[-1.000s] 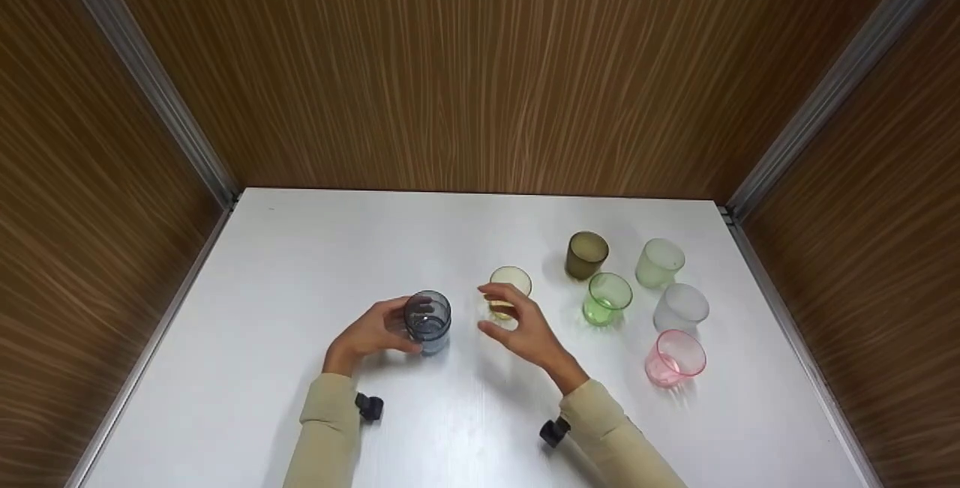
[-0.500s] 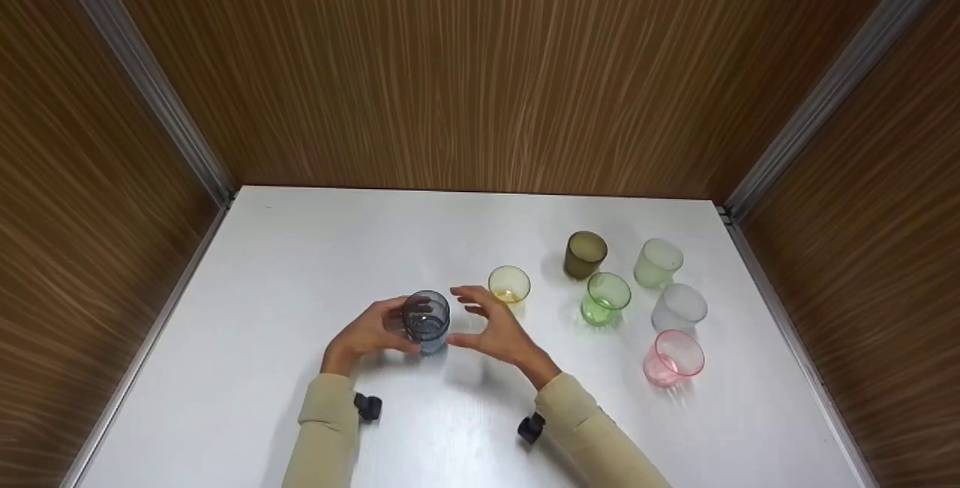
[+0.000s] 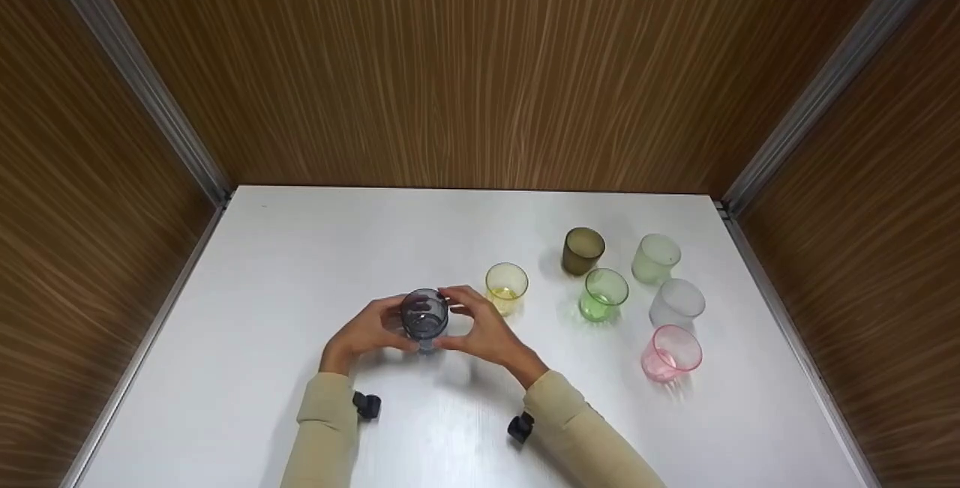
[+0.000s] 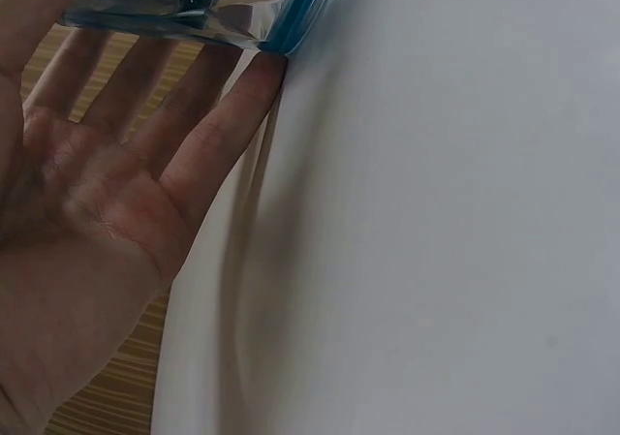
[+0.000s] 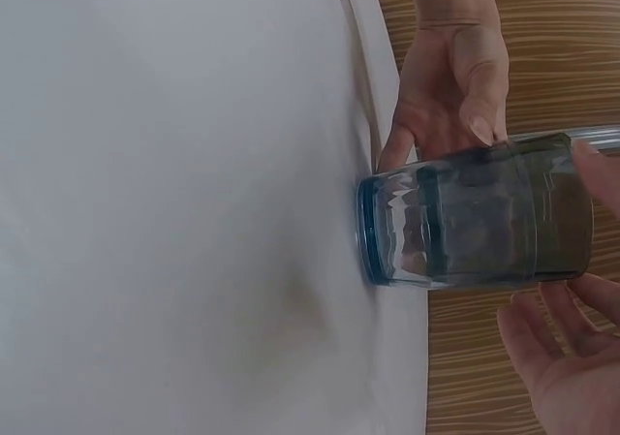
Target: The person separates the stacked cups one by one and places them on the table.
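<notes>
Two blue-grey drinking glasses (image 3: 424, 315), one nested in the other, stand upright on the white table. My left hand (image 3: 373, 329) holds them from the left, thumb in front and fingers behind. In the left wrist view the little finger of the left hand (image 4: 116, 183) lies near the thick blue base (image 4: 291, 18). From the right, my right hand (image 3: 484, 328) reaches round the upper part, its thumb and fingertips at the rim. The right wrist view shows the nested glasses (image 5: 475, 222) between the left hand (image 5: 450, 86) and the right hand (image 5: 576, 377).
Just behind my right hand stands a yellow glass (image 3: 507, 282). Further right are a brown glass (image 3: 583, 252), a green glass (image 3: 603, 295), a pale green glass (image 3: 655, 259), a frosted clear glass (image 3: 676, 304) and a pink glass (image 3: 670, 354). Wood-grain walls (image 3: 480, 68) enclose the table.
My right hand has moved left from in front of the yellow glass to the nested blue-grey glasses and taken hold near the rim. The left hand has kept its place.
</notes>
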`<state>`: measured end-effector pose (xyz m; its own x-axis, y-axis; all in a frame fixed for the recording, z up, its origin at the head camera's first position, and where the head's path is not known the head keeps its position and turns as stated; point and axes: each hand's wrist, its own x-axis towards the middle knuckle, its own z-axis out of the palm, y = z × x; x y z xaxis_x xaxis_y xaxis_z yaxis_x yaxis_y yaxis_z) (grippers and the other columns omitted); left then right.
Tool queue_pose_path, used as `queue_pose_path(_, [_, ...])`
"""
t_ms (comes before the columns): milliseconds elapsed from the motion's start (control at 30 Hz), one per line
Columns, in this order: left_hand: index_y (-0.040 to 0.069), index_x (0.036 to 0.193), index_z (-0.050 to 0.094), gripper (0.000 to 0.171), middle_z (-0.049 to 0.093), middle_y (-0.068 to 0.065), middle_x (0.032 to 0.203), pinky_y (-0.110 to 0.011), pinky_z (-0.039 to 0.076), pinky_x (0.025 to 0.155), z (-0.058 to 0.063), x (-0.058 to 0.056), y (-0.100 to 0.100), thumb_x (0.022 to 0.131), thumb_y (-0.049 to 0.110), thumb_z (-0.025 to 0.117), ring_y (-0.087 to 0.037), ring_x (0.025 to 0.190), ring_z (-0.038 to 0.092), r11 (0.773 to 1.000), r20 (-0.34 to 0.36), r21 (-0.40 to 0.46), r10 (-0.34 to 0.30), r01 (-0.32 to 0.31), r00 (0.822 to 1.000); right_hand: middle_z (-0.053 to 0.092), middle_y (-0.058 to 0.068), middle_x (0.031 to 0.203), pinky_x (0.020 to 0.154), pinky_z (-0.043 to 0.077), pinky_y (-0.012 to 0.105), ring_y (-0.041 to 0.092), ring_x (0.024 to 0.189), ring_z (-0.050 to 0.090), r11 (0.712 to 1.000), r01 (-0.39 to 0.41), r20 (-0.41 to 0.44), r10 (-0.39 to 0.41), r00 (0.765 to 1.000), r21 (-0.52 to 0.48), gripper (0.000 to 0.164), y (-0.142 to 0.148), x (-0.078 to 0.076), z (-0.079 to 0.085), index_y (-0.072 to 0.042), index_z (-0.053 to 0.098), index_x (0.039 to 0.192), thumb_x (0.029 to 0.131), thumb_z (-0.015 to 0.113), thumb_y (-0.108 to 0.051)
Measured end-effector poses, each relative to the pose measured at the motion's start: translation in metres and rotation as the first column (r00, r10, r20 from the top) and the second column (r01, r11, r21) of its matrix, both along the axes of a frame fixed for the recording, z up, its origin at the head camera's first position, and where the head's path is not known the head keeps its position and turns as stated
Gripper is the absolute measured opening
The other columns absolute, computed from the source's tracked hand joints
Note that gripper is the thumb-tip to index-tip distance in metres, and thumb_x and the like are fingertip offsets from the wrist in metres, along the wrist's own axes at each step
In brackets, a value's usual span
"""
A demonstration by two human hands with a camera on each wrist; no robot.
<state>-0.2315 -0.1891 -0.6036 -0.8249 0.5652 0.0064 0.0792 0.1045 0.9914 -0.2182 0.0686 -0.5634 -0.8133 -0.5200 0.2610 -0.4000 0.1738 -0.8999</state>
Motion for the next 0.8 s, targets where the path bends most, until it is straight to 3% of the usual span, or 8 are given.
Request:
queue_pose_path(233, [0.009,0.15,0.053,0.083,0.06,-0.019,0.147,-0.024,0.051,0.108,-0.001,-0.001,-0.001,0.076,0.001,0.089,-0.035,0.136,0.058,1.0,-0.002,-0.007,0.005,-0.005,1.0,0.06,0.017,0.14,0.108,0.054,0.045,0.035,0.128,0.061,0.999,0.025,-0.005,-0.025,1.0,0.042,0.08,-0.006,-0.002,0.0,0.0,0.054,0.144,0.076,0.093,-0.013])
queue_pose_path(467, [0.006,0.15,0.052,0.084,0.058,-0.021,0.148,-0.026,0.05,0.109,-0.001,-0.001,-0.001,0.075,0.001,0.09,-0.036,0.135,0.058,1.0,-0.008,0.009,-0.006,0.006,1.0,0.061,0.018,0.14,0.107,0.055,0.039,0.033,0.13,0.06,0.995,0.054,-0.016,-0.053,0.998,0.082,0.08,-0.011,-0.001,-0.002,0.005,0.053,0.144,0.077,0.092,-0.014])
queue_pose_path(800, [0.008,0.15,0.053,0.083,0.058,-0.02,0.148,-0.024,0.049,0.11,0.0,0.0,0.0,0.075,0.001,0.089,-0.039,0.137,0.056,1.0,-0.008,0.019,-0.013,0.013,1.0,0.064,0.021,0.138,0.108,0.054,0.042,0.035,0.129,0.061,0.997,0.059,-0.014,-0.058,0.998,0.052,0.073,-0.011,-0.001,-0.003,0.004,0.054,0.141,0.078,0.09,-0.008])
